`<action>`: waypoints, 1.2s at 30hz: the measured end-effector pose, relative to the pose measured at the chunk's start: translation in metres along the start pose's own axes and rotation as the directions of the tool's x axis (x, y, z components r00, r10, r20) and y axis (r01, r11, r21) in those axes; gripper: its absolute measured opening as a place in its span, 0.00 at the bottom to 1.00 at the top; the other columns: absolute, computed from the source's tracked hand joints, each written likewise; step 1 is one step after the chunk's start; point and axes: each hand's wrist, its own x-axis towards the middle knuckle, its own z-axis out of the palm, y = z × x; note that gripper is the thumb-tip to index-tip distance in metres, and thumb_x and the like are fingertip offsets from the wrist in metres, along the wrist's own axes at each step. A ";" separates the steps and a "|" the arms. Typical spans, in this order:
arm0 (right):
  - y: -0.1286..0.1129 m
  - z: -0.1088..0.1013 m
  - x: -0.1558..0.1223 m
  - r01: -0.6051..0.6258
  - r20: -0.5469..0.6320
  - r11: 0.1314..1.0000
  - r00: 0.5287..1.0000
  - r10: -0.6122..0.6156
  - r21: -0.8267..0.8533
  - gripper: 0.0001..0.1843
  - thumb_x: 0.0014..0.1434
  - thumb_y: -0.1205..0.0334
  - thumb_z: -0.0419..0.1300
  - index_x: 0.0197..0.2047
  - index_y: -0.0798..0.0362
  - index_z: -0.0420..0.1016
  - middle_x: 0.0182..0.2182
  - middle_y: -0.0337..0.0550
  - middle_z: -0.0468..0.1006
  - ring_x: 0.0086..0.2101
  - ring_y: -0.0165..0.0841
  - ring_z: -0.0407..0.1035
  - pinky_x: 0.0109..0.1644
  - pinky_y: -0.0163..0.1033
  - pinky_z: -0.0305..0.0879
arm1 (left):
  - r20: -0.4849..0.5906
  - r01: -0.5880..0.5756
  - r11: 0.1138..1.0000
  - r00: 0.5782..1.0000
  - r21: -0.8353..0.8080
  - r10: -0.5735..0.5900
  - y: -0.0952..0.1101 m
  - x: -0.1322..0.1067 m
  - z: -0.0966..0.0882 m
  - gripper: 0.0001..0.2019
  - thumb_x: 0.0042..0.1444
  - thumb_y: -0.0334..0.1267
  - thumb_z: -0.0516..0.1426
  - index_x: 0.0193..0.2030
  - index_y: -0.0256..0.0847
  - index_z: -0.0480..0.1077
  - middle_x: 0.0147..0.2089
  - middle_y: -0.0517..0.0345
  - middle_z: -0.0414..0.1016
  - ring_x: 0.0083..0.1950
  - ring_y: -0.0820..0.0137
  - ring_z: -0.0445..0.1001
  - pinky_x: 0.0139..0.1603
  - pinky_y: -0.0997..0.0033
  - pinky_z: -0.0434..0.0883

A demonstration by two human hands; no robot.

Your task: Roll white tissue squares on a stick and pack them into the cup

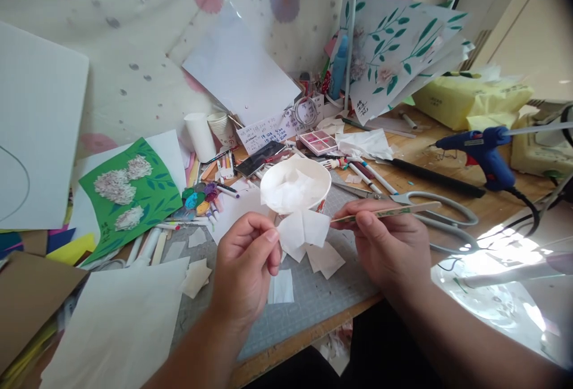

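My left hand [245, 266] pinches the left edge of a small white tissue paper piece [308, 229] between thumb and fingertips. Closed around a thin wooden stick [414, 209] with green marks, my right hand [390, 243] keeps the stick's tip beside the tissue's right edge; whether they touch, I cannot tell. Just behind the tissue stands a white paper bowl [326, 185] containing more tissue pieces [293, 189]. Below my hands, cut paper squares [326, 259] and another white piece [282, 286] lie on the grey cutting mat [313, 311].
Grey-handled scissors [452, 243] lie beside my right hand, with a blue glue gun [481, 149] beyond. Behind the bowl are a phone [259, 159], markers and a pink palette [317, 142]. A green flower picture [129, 195] leans at left, near paper cups [200, 137].
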 end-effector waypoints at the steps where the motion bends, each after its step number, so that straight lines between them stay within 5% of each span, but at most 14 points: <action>1: -0.002 0.001 0.005 -0.007 -0.035 1.000 0.999 0.008 0.014 0.04 0.62 0.63 0.67 0.38 0.47 0.84 0.33 0.39 0.84 0.33 0.33 0.80 0.37 0.40 0.83 | -0.023 -0.019 1.000 1.000 -0.004 0.019 0.001 0.002 -0.001 0.07 0.53 0.35 0.63 0.26 0.40 0.70 0.14 0.68 0.65 0.17 0.79 0.60 0.22 0.79 0.60; 4: -0.007 0.004 0.026 0.029 -0.089 0.999 0.996 -0.032 -0.032 0.03 0.61 0.63 0.67 0.36 0.47 0.84 0.32 0.39 0.84 0.33 0.32 0.81 0.38 0.40 0.83 | -0.112 -0.079 0.997 0.991 -0.023 0.076 0.005 0.009 -0.005 0.07 0.53 0.34 0.63 0.27 0.39 0.70 0.14 0.68 0.65 0.17 0.79 0.59 0.22 0.79 0.60; 7: -0.008 0.010 0.052 0.081 -0.023 0.972 0.996 -0.088 -0.221 0.02 0.61 0.61 0.67 0.36 0.46 0.83 0.31 0.38 0.84 0.33 0.34 0.81 0.40 0.43 0.82 | -0.173 -0.130 0.991 0.977 -0.027 0.124 0.007 0.015 -0.011 0.07 0.54 0.34 0.62 0.27 0.39 0.69 0.14 0.69 0.64 0.16 0.80 0.57 0.21 0.79 0.59; 10: -0.005 0.014 0.074 0.165 0.132 0.807 0.985 -0.109 -0.568 0.04 0.58 0.61 0.67 0.32 0.49 0.84 0.30 0.40 0.86 0.31 0.36 0.80 0.38 0.43 0.78 | -0.183 -0.190 0.981 0.964 0.044 0.195 0.005 0.020 -0.016 0.06 0.55 0.33 0.62 0.28 0.40 0.70 0.14 0.69 0.64 0.17 0.79 0.58 0.20 0.79 0.59; 16: -0.006 0.003 0.071 0.186 0.094 0.758 0.982 -0.163 -0.625 0.05 0.59 0.60 0.66 0.33 0.49 0.84 0.33 0.42 0.87 0.36 0.39 0.80 0.44 0.45 0.74 | -0.218 -0.301 0.880 0.892 0.367 0.395 0.002 0.031 -0.015 0.04 0.56 0.36 0.62 0.32 0.40 0.73 0.17 0.69 0.63 0.18 0.76 0.60 0.19 0.77 0.59; 19: -0.014 -0.008 0.050 0.207 0.045 0.784 0.974 -0.224 -0.585 0.04 0.62 0.60 0.65 0.37 0.48 0.83 0.34 0.41 0.86 0.38 0.38 0.80 0.46 0.44 0.74 | -0.103 -0.352 0.702 0.850 0.619 0.516 0.003 0.034 -0.010 0.03 0.57 0.36 0.61 0.35 0.41 0.76 0.19 0.68 0.64 0.21 0.75 0.62 0.23 0.76 0.61; 23: -0.025 -0.023 0.024 0.268 0.251 0.809 0.956 -0.154 -0.524 0.05 0.63 0.65 0.64 0.37 0.49 0.83 0.32 0.42 0.86 0.35 0.35 0.80 0.41 0.40 0.76 | 0.151 -0.397 0.466 0.865 0.791 0.479 0.005 0.031 -0.009 0.11 0.59 0.37 0.59 0.46 0.41 0.80 0.20 0.68 0.67 0.22 0.73 0.65 0.28 0.73 0.65; 26: -0.026 -0.033 0.014 0.265 0.460 0.814 0.888 0.002 -0.516 0.05 0.63 0.65 0.64 0.36 0.51 0.82 0.32 0.44 0.86 0.34 0.35 0.81 0.38 0.38 0.77 | 0.180 -0.410 0.449 0.864 0.794 0.470 0.003 0.026 -0.015 0.14 0.63 0.38 0.58 0.52 0.41 0.79 0.21 0.66 0.68 0.24 0.72 0.68 0.31 0.72 0.67; 29: -0.023 -0.039 0.009 0.300 0.639 0.830 0.764 0.086 -0.470 0.05 0.64 0.65 0.63 0.37 0.52 0.81 0.34 0.46 0.86 0.39 0.36 0.82 0.43 0.39 0.78 | 0.140 -0.434 0.500 0.842 0.750 0.520 0.000 0.019 -0.021 0.13 0.63 0.36 0.58 0.52 0.42 0.79 0.24 0.65 0.70 0.25 0.71 0.69 0.31 0.71 0.67; 33: -0.020 -0.039 0.006 0.366 0.748 0.793 0.644 0.162 -0.487 0.05 0.65 0.61 0.63 0.38 0.50 0.80 0.33 0.42 0.86 0.39 0.36 0.82 0.59 0.49 0.72 | 0.130 -0.522 0.526 0.782 0.671 0.610 -0.003 0.004 -0.022 0.08 0.62 0.34 0.57 0.44 0.43 0.78 0.26 0.63 0.73 0.24 0.72 0.70 0.29 0.71 0.68; 36: -0.018 -0.037 0.004 0.428 0.768 0.740 0.614 0.183 -0.519 0.06 0.65 0.60 0.63 0.38 0.50 0.80 0.35 0.43 0.87 0.36 0.35 0.82 0.60 0.52 0.70 | 0.241 -0.591 0.446 0.744 0.672 0.623 -0.003 -0.005 -0.018 0.07 0.60 0.31 0.58 0.41 0.43 0.78 0.27 0.61 0.77 0.24 0.72 0.71 0.28 0.71 0.68</action>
